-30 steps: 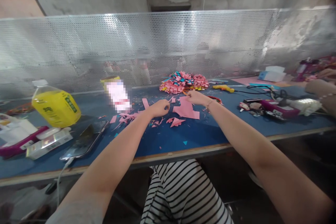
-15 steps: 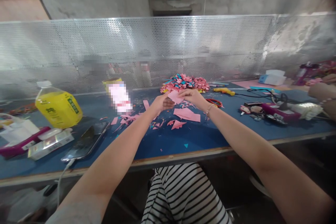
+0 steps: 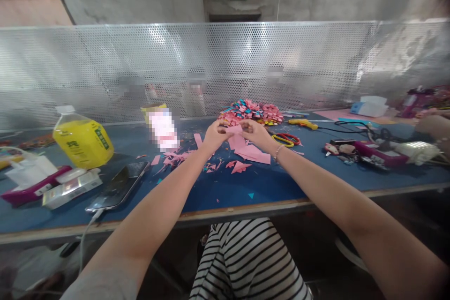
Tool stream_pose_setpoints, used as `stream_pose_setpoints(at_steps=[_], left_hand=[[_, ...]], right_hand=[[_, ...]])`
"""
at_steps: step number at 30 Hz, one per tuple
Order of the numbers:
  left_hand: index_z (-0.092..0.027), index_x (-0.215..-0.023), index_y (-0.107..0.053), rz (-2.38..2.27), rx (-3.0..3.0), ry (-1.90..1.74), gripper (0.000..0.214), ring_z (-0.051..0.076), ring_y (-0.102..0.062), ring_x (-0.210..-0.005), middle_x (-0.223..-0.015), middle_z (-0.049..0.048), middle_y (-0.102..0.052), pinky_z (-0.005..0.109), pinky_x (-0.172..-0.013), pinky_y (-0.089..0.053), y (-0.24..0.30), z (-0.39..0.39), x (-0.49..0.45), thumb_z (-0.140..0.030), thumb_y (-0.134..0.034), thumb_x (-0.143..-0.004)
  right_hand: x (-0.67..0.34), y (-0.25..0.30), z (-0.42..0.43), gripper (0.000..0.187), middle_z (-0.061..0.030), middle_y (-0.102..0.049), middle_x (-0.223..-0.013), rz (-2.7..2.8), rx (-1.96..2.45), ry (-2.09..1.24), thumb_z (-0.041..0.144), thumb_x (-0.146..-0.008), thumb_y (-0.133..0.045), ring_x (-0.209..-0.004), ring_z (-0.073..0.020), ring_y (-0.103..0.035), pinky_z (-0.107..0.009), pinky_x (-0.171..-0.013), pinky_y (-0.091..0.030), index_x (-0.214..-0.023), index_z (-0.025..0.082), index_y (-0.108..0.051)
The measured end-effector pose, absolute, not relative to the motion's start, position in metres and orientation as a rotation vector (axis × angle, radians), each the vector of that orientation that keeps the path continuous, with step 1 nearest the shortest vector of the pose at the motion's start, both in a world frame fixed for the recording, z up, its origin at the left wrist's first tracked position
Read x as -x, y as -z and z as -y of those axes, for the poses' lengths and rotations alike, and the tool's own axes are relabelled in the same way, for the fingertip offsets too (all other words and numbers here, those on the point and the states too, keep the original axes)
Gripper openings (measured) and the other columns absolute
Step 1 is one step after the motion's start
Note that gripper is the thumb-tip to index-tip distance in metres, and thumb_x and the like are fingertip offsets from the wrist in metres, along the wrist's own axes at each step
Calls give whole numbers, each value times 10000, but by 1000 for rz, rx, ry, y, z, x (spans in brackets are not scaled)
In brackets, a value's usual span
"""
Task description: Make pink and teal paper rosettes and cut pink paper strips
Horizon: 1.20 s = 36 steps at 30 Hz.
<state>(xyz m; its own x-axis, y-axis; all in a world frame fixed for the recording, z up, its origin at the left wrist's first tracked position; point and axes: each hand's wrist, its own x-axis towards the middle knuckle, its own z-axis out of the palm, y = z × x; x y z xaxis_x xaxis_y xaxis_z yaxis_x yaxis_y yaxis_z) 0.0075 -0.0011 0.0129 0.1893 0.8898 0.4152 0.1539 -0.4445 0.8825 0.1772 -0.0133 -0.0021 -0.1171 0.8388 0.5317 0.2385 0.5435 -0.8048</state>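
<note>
Both my hands are raised over the blue table [image 3: 267,185] and pinch one small pink paper piece [image 3: 236,137] between them. My left hand [image 3: 215,134] grips its left edge with closed fingers. My right hand [image 3: 256,132], with a bracelet on the wrist, grips its right edge. Below them lie more pink paper sheets [image 3: 253,154] and several pink scraps [image 3: 175,156]. Behind my hands sits a heap of folded pink and blue paper pieces [image 3: 251,111].
Yellow bottle [image 3: 82,141], phone on a cable [image 3: 118,186] and boxes [image 3: 72,188] at left. Scissors [image 3: 285,139] and a yellow glue gun [image 3: 303,123] right of my hands. Another person's arm [image 3: 434,126] and gadgets [image 3: 372,153] far right. A perforated metal screen [image 3: 225,65] closes the back.
My right hand lifted a pink paper piece off the sheets on the table. My left hand came up to meet it, and both now pinch it together.
</note>
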Motion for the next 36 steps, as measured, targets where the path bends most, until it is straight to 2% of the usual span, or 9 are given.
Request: stream_pose_setpoints(at_steps=[4,7,10,16,22,30,36], left_hand=[[-136,-809,-571,-903,-1602,-1354,309,100,-564,-555,-604,-20,-598,248,-593,-471,-11,0,-11,-132,-697,-527],[-123,-702,-580,-843,-1438,-1343,220,94,-564,-562,-597,-11,-595,257,-621,-486,-9,-1,-13,-168,-703,-525],[-125,-691,-590,-822,-1363,-1314,215,99,-566,-559,-600,-7,-602,250,-587,-482,-10,2,-13,-191,-708,-523],[-129,-653,-578,-852,-1280,-1322,147,110,-565,-525,-545,-6,-586,284,-590,-495,-13,8,-14,-160,-682,-553],[-110,-664,-598,-812,-1176,-1283,147,121,-579,-544,-558,12,-603,310,-632,-498,-16,7,-14,-175,-685,-565],[-120,-665,-606,-744,-1124,-1337,128,114,-587,-559,-608,3,-618,319,-688,-494,-16,8,-14,-169,-683,-576],[-124,-673,-609,-719,-1120,-1304,176,101,-577,-546,-600,12,-627,265,-634,-488,-17,8,-15,-227,-717,-578]], right_hand=[[-180,5,6,226,-17,-594,-762,1657,950,-561,196,-622,-595,-695,-127,-567,-294,-686,-475,-841,158,-552],[-182,6,4,267,-6,-576,-742,1593,953,-564,204,-612,-600,-680,-122,-560,-288,-675,-474,-867,155,-540],[-184,4,6,253,-14,-586,-748,1583,931,-553,209,-626,-593,-691,-125,-570,-290,-688,-481,-867,151,-544],[-182,0,15,238,-71,-650,-908,1724,967,-234,220,-729,-535,-825,-170,-604,-328,-748,-499,-947,167,-613],[-185,-1,20,291,-23,-635,-1085,2065,773,175,184,-831,-444,-1062,-163,-543,-368,-972,-415,-1040,253,-633],[-187,2,19,328,-80,-606,-1136,2232,706,375,158,-847,-394,-1050,-172,-554,-357,-932,-457,-1082,190,-620],[-187,2,18,308,-76,-590,-1129,2242,684,382,162,-845,-399,-1060,-171,-537,-368,-929,-456,-1035,226,-633]])
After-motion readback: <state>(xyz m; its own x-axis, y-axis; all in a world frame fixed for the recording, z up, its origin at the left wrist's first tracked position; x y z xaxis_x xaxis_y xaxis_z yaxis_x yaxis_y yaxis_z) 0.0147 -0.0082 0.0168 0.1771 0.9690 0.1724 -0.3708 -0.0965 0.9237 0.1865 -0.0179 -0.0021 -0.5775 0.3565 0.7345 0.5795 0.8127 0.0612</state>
